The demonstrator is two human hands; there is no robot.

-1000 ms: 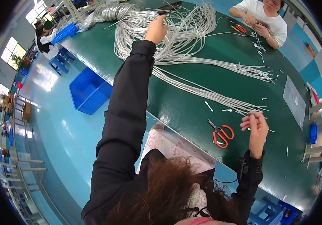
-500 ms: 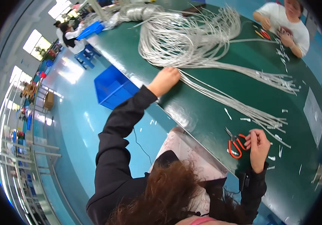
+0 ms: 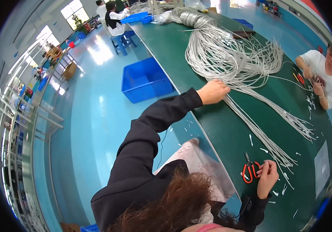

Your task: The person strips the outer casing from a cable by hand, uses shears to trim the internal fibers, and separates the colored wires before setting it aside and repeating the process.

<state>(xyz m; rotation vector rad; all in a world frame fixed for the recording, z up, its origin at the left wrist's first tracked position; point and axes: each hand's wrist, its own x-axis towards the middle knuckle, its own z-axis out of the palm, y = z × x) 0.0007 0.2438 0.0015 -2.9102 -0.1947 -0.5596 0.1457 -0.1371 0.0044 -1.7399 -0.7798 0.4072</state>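
Note:
A large coil of thin silvery-white cables (image 3: 227, 58) lies on the green table (image 3: 231, 127). Two bunches of cable ends fan out from it toward the right. My left hand (image 3: 214, 92) is closed over the nearer bunch (image 3: 256, 130), close to where it leaves the coil. Close by the loose ends of that bunch, my right hand (image 3: 267, 178) rests with its fingers curled together; whatever they pinch, if anything, is too small to make out. Orange-handled cutting pliers (image 3: 250, 170) lie just left of it, one handle beside the fingertips.
Small white scraps (image 3: 284, 189) are scattered around the cable ends. A clear plastic sheet (image 3: 321, 170) lies at the right. Across the table sits a person (image 3: 322, 77) handling small parts, orange-handled pliers (image 3: 301, 79) nearby. A blue bin (image 3: 146, 81) stands left of the table edge.
The whole view has turned, so the table and cables appear farther right and lower. My left hand stays on the cable bunch and my right hand stays beside the pliers.

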